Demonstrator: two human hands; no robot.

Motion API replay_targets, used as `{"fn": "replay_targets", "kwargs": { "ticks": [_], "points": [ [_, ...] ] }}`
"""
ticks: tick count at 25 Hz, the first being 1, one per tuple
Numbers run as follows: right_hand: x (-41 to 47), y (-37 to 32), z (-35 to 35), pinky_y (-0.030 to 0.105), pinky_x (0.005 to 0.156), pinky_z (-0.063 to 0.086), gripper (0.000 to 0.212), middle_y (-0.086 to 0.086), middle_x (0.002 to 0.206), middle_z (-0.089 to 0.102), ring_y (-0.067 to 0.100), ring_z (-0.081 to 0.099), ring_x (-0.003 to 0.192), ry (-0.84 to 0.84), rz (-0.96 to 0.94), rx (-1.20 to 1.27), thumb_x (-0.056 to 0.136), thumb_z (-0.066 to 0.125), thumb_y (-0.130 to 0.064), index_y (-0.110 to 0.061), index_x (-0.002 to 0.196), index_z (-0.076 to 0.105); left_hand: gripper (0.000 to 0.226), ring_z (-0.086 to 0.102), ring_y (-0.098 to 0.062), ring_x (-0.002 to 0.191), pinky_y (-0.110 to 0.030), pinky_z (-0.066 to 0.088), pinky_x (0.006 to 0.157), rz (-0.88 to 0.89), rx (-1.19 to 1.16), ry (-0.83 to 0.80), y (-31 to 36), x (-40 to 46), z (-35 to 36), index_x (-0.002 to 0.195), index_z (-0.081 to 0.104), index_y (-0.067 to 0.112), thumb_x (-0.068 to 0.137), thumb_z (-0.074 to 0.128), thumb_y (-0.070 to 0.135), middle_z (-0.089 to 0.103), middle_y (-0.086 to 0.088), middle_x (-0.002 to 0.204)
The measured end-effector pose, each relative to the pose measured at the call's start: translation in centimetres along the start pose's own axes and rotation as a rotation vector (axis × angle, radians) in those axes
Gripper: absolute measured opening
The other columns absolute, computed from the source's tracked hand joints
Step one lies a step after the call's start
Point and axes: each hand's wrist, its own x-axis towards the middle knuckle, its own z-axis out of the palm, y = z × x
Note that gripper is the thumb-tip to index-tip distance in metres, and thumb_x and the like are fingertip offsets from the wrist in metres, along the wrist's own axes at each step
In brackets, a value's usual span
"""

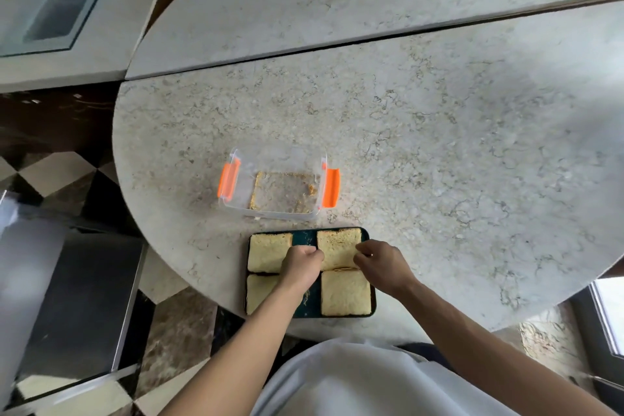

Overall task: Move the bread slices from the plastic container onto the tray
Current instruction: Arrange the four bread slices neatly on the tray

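A dark green tray point(305, 236) lies at the near edge of the marble table and carries several bread slices. The far right slice point(337, 248) sits between my two hands. My left hand point(302, 263) pinches its left edge and my right hand point(380, 262) pinches its right edge. Other slices lie at far left point(266, 252), near left point(258, 294) and near right point(344, 294). Just beyond the tray stands the clear plastic container point(236, 203) with orange clips; it holds only crumbs.
The round marble table point(439, 145) stretches wide to the right and behind the container. Its curved edge drops off at the left to a checkered floor point(50, 176). A dark glossy cabinet point(77, 307) stands low on the left.
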Motion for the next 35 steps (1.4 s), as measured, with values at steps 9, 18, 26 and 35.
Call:
{"fn": "replay_targets", "kwargs": {
  "ticks": [9,18,26,35],
  "points": [
    [-1.1,0.7,1.4,0.033,0.074,0.055,0.028,0.006,0.102,0.074,0.024,0.069,0.091,0.133,0.034,-0.003,0.085,0.057,-0.027,-0.012,0.101,0.074,0.018,0.057,-0.021,0.086,-0.036,0.048,0.090,0.039,-0.058,-0.127,0.2,-0.5,-0.4,0.080,0.056,0.036,0.083,0.054,0.018,0.059,-0.005,0.093],
    [-2.9,2.5,2.8,0.027,0.075,0.045,0.038,0.003,0.115,0.057,0.016,0.062,0.092,0.165,0.085,-0.009,0.088,0.060,-0.028,-0.018,0.124,0.063,0.021,0.068,-0.024,0.095,-0.045,0.056,0.093,0.000,-0.078,-0.161,-3.2,-1.5,-1.4,0.108,0.060,0.025,0.089,0.054,0.019,0.070,-0.004,0.099],
    [-3.8,2.8,4.2,0.029,0.079,0.050,0.049,0.004,0.108,0.051,0.021,0.062,0.086,0.074,0.050,-0.122,0.088,0.050,-0.026,-0.027,0.136,0.056,0.025,0.061,-0.021,0.084,-0.041,0.051,0.096,0.060,0.129,-0.218,-3.8,-1.6,-0.4,0.071,0.056,0.035,0.092,0.052,0.023,0.059,0.002,0.086],
    [-3.5,3.0,4.2,0.030,0.080,0.051,0.045,0.006,0.114,0.055,0.024,0.064,0.093,0.083,0.057,-0.135,0.088,0.050,-0.028,-0.023,0.132,0.059,0.029,0.043,-0.006,0.063,-0.028,0.036,0.064,0.111,0.184,-0.241,-4.1,-1.0,-0.2,0.068,0.045,0.035,0.092,0.051,0.020,0.048,0.007,0.076]
  ]
}}
